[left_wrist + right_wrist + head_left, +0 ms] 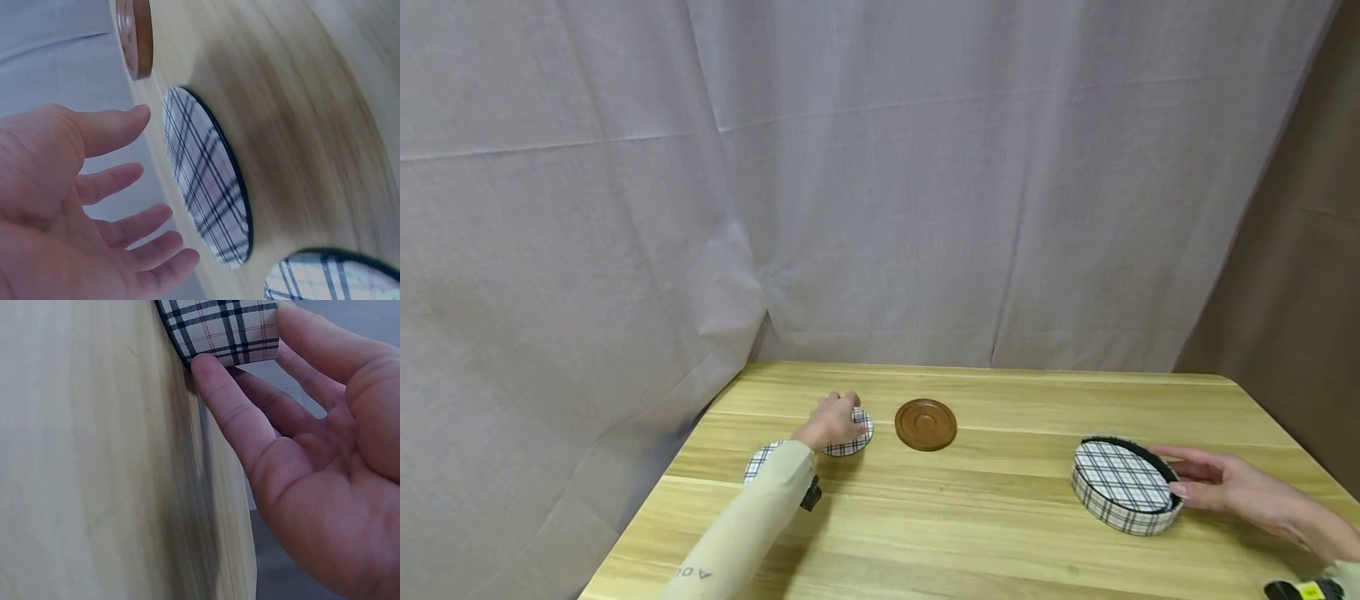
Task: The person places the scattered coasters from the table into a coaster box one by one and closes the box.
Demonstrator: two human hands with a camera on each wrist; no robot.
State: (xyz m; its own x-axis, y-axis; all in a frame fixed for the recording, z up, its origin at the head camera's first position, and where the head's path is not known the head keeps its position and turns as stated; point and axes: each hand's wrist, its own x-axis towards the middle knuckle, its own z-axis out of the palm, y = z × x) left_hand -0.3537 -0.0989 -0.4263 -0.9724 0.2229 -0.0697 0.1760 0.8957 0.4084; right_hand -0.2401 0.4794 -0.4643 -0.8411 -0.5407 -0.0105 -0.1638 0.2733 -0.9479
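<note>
My left hand (pixel 835 421) reaches over a round plaid coaster (pixel 859 433) on the table. In the left wrist view its fingers are spread and loosely bent beside the coaster (pixel 206 175), with nothing between them. A second plaid coaster (pixel 331 278) lies nearer me, partly hidden by the sleeve in the head view. At the right, my right hand (pixel 1232 487) holds the side of a round plaid coaster holder (pixel 1123 517), thumb at its rim. A plaid disc (pixel 1116 475) sits inside the holder. The right wrist view shows fingertips (pixel 209 365) against the holder's plaid wall (pixel 231 331).
A round brown wooden coaster (pixel 926 425) lies right of the left hand, toward the back. The wooden table (pixel 970 517) ends at a grey curtain (pixel 887 208) behind, and a brown curtain (pixel 1300 275) hangs at the right.
</note>
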